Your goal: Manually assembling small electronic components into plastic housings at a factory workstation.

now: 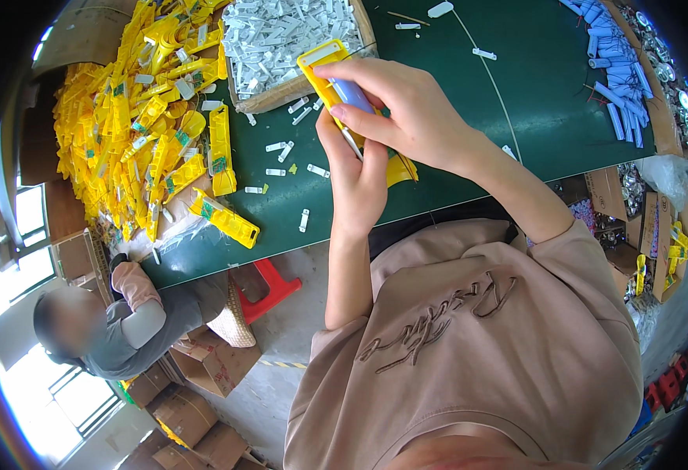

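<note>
Over the green table, my left hand (357, 184) grips a long yellow plastic housing (327, 92) from below, thumb and fingers along its sides. A blue cylindrical battery (352, 95) lies against the housing's inner side. My right hand (418, 113) reaches over from the right, its fingers closed on the battery and the housing's upper part. Thin dark wire shows near the housing's upper end. The fingers hide much of the housing's middle, so I cannot tell whether the battery is fully seated.
A carton (269, 99) of small white plastic pieces stands behind my hands. Yellow housings (124, 125) are heaped at left, with loose white pieces (275, 171) nearer. Blue batteries (618, 74) and shiny metal parts (673, 70) lie at right. Another person (132, 329) sits at left by a red stool (269, 294).
</note>
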Demonstrator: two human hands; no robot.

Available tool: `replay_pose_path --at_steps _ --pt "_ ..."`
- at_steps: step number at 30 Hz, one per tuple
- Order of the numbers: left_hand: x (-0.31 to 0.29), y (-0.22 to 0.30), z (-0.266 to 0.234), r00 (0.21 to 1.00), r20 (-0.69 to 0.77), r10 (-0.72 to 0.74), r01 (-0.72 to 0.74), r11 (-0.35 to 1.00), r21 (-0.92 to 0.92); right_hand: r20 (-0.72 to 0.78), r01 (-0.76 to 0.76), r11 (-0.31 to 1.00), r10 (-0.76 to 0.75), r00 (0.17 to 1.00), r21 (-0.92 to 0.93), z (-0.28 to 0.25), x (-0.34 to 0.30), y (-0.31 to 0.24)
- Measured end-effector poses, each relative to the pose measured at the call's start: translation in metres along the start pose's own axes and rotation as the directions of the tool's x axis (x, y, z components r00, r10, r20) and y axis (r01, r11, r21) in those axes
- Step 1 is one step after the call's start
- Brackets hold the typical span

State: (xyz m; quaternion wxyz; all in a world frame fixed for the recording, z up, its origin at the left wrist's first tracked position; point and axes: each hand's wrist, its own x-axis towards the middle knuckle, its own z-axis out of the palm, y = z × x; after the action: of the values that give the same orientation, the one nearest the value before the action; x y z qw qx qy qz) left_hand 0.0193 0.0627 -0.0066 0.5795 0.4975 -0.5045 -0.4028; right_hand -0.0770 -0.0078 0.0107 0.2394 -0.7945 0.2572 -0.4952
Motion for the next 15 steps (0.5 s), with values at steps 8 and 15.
replay_pose_path --at_steps 8,15 --pt "0.001 0.006 -0.003 0.976 0.118 -0.185 0.209 0.948 -0.239 0.087 -0.078 0.995 0.073 0.994 0.062 0.0 0.0 0.009" --pt "0.004 0.012 -0.003 0.979 0.098 -0.178 0.194 0.962 -0.193 0.023 -0.019 0.999 0.018 1.0 0.04 0.001 0.003 0.009"
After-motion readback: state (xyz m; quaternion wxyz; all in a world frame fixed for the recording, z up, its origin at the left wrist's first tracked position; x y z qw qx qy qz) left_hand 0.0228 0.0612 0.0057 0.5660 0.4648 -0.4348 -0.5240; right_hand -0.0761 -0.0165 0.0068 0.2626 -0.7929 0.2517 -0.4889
